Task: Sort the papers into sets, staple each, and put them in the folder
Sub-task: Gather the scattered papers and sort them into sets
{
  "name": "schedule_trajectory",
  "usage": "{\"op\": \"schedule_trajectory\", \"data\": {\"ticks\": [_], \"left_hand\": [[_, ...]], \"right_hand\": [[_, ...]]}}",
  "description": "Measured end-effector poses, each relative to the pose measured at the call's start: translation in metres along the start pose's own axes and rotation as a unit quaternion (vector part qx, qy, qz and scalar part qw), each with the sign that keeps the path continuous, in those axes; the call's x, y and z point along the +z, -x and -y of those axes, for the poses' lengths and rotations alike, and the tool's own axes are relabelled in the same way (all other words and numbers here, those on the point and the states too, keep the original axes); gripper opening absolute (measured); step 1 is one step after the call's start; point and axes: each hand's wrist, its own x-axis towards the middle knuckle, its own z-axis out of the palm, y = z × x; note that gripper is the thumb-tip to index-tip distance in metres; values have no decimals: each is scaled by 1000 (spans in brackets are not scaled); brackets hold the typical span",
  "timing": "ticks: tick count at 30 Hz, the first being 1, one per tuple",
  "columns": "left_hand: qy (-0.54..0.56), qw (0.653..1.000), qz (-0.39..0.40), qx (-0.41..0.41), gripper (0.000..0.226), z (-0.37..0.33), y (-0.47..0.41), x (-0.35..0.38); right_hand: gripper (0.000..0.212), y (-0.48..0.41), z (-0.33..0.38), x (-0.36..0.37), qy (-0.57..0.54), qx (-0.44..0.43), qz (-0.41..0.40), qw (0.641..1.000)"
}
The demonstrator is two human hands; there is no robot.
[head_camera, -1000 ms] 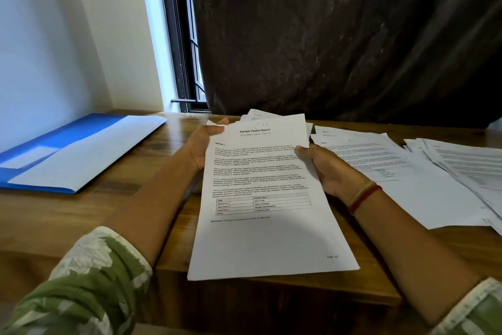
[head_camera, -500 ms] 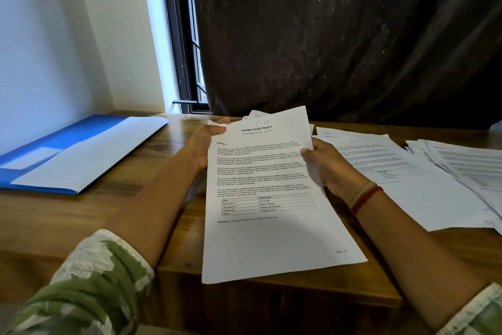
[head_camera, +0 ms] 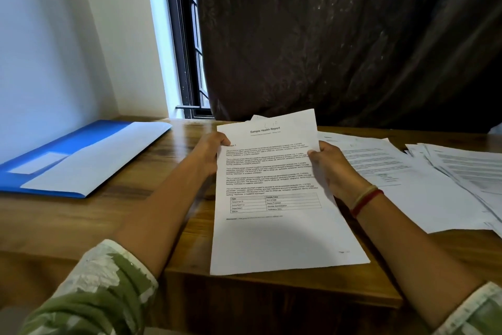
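Note:
I hold a small stack of printed papers (head_camera: 274, 231) upright over the wooden desk; its top sheet reads "Sample Health Report". My left hand (head_camera: 209, 152) grips the stack's left edge, thumb on the front. My right hand (head_camera: 330, 166) grips the right edge the same way. Corners of sheets behind the top one peek out above it. An open blue folder (head_camera: 51, 155) with a white sheet in it lies at the left. Loose papers (head_camera: 423, 179) are spread on the desk to the right. No stapler is in view.
The wooden desk (head_camera: 152, 220) runs under everything, its front edge near my arms. A dark curtain (head_camera: 339, 35) hangs behind the desk, with a window frame (head_camera: 187, 63) and white wall at the left.
The stack has shifted a little to the right and straightened up between my hands. Both hands keep their hold on its edges.

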Motion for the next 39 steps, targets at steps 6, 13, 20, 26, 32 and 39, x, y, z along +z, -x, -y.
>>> {"op": "schedule_trajectory", "data": {"ticks": [6,13,20,26,32,39], "left_hand": [[-175,984,-33,-11,16,11,25,-21],[-187,973,-124,64,6,14,44,-76],[-329,897,-269,122,13,-11,18,-141],[-420,828,-360,89,24,-20,-9,-179],[-459,808,-358,89,12,-10,-29,-182],[-492,782,-363,120,12,1,-41,-174]], "right_hand": [[21,2,3,-1,-28,-7,-22,999],[26,13,6,43,-63,4,6,998],[19,16,44,127,-122,4,101,987],[25,6,27,175,-54,11,114,992],[13,-13,3,184,38,-16,50,998],[23,-12,-2,183,133,-105,27,985]]}}
